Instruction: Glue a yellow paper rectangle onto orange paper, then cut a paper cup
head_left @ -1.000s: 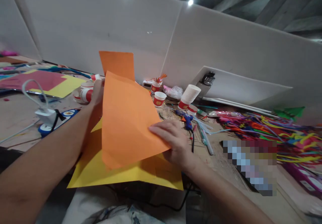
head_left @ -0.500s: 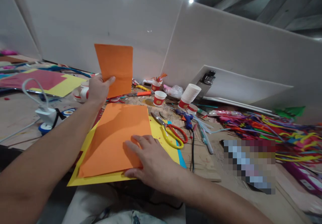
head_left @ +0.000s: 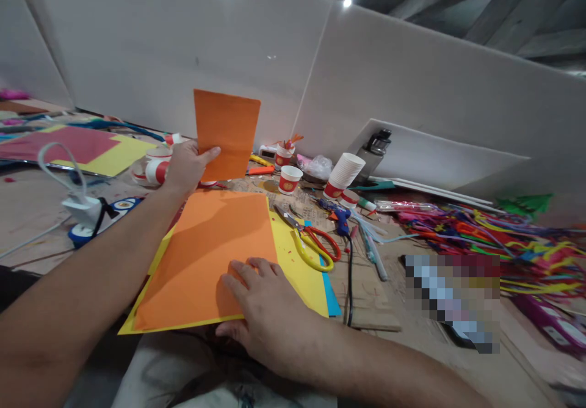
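My left hand [head_left: 190,167] is closed on a small orange sheet of paper [head_left: 230,133], held upright above the table with the thumb on its near face. A larger orange sheet [head_left: 206,249] lies on top of yellow paper [head_left: 297,286] in front of me. Resting on the front right part of that larger sheet is my right hand [head_left: 268,313], fingers spread and flat, thumb just below the front edge. Scissors [head_left: 315,246] with one red and one yellow handle lie on the yellow paper, right of the orange sheet. A strip of blue paper [head_left: 330,298] shows beneath the yellow.
A paper cup [head_left: 290,179] and a leaning cup stack [head_left: 344,174] stand behind the sheets. A blue glue gun [head_left: 342,220] with a black cord lies right of the scissors. Colourful pipe cleaners [head_left: 517,243] fill the far right. A power strip [head_left: 85,231] sits left.
My left hand has carried the small orange sheet to the right and slightly down, tilting it. The larger sheet and my right hand have shifted slightly toward me.
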The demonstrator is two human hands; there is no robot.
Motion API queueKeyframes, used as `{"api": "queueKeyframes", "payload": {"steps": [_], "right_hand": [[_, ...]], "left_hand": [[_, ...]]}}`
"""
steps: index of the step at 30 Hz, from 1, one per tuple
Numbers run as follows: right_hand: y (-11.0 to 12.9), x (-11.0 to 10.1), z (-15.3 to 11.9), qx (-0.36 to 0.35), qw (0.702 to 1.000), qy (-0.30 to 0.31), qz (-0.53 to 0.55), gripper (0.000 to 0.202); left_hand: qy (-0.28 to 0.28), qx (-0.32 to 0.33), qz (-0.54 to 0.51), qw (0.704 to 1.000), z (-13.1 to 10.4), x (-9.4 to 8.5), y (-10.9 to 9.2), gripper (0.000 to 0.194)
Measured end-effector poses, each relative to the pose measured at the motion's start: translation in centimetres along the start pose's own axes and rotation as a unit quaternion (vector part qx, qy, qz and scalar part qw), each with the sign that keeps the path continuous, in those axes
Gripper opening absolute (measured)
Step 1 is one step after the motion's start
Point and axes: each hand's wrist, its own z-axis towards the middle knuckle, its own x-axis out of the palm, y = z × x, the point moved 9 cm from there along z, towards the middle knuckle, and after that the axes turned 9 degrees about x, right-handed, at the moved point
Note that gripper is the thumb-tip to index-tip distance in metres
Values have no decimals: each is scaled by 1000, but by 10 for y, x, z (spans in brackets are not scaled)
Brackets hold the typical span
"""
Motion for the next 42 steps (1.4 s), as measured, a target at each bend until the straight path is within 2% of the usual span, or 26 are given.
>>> {"api": "queueKeyframes", "payload": {"steps": [4,8,11,15,19,23,26,30,33,35,37,39,40,42], "right_hand": [[-2,0,3,1,1000,2,-9,36],[3,8,5,-40,997,-11,-64,19],[7,11,3,-59,992,-25,-109,27],[7,1,1,-65,991,-41,-108,27],[-6,-19,2,-45,991,-74,-98,24],[-16,-32,0,-50,986,-109,-115,13],[-16,-31,-3,-80,983,-117,-116,6],[-13,-15,-6,-103,984,-77,-125,5],[-15,-11,-7,-99,990,-48,-85,25],[-27,-18,-5,-67,996,-53,-27,35],[-53,-29,-2,8,996,-87,4,33],[-89,-39,0,121,984,-124,-33,29],[-105,-40,1,172,974,-126,-74,28],[-129,-37,2,229,955,-105,-159,30]], "left_hand": [[18,-5,-94,995,-3,10,-1,41],[43,-1,-162,986,-5,19,-3,44],[44,0,-169,985,-4,20,-1,46],[49,-19,-174,983,-5,21,-1,46],[57,-35,-132,989,-10,22,-7,42],[87,-11,-2,996,-15,25,-16,38],[157,36,53,985,-22,40,-19,34],[301,104,119,941,-41,69,-10,31],[343,125,142,920,-53,79,3,34],[338,117,169,918,-58,80,15,38],[321,92,189,923,-61,79,26,42],[310,50,189,930,-62,77,37,46],[306,25,187,933,-63,76,42,47],[298,-13,194,935,-63,73,48,47]]}}
